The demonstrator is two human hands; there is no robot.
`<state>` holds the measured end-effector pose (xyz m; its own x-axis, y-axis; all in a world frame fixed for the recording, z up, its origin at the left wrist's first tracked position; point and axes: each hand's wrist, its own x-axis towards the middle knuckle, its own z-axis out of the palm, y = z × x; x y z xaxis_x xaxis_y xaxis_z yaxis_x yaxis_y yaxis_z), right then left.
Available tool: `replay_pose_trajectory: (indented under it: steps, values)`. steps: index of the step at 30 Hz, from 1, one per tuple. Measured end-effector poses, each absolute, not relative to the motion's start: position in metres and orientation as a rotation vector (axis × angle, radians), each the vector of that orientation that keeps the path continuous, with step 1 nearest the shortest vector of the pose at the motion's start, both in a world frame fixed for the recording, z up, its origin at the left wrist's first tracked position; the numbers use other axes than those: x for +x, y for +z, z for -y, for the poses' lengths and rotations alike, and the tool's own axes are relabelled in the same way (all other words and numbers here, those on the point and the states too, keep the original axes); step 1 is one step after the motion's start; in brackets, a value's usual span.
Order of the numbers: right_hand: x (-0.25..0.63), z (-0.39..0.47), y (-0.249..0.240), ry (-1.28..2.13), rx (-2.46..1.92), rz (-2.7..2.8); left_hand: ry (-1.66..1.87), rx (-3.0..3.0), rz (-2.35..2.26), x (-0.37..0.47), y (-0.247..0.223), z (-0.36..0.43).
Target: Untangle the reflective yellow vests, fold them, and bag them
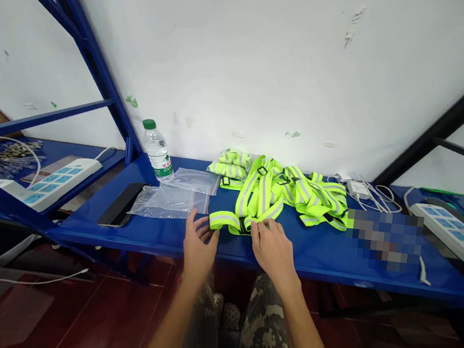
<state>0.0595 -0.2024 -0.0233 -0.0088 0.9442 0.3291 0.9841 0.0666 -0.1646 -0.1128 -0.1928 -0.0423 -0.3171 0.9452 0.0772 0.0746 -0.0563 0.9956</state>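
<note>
A neon-yellow reflective strap [225, 219] with a grey stripe lies folded in a loop near the bench's front edge. At its left end, my left hand [200, 247] curls its thumb and fingertips against the loop. My right hand [272, 249] pinches the folded strap at its right side, close to a black buckle. Part of that grip is hidden by the fingers. Just behind, a longer loose reflective strap [263, 191] extends back. A heap of more reflective straps [319, 198] is to the right. Behind them sits a clear bag of packed straps [230, 165].
Clear zip bags [165, 203] lie left of my hands, beside a black phone [123, 204]. A water bottle [158, 151] stands behind them. Power strips [63, 181] and white cables [374, 198] flank the blue bench [310, 261]. A blurred patch covers something at right.
</note>
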Motion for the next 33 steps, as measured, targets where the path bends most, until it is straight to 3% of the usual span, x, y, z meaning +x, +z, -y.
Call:
replay_pose_trajectory:
  steps: [6, 10, 16, 25, 29, 33]
  values:
    - [0.057, 0.2, -0.028, -0.159, -1.914, 2.0, 1.489, 0.9, -1.108, -0.084, -0.035, 0.171]
    - [0.057, 0.199, -0.031, -0.164, -1.929, 2.029, 1.451, 1.19, -0.944, -0.063, -0.027, 0.167]
    - [0.073, 0.201, -0.035, -0.099, -1.782, 2.06, 1.172, 2.003, -1.209, -0.056, -0.032, 0.163]
    - [0.106, 0.204, -0.043, 0.381, -1.349, 1.84, 0.977, 2.38, -1.054, -0.066, -0.038, 0.162]
    - [0.112, 0.203, -0.048, 0.34, -1.335, 1.612, 0.795, 2.59, -1.035, -0.067, -0.04, 0.161]
    - [0.116, 0.198, -0.054, 0.241, -1.344, 1.746, 0.679, 2.716, -1.05, -0.066, -0.043, 0.16]
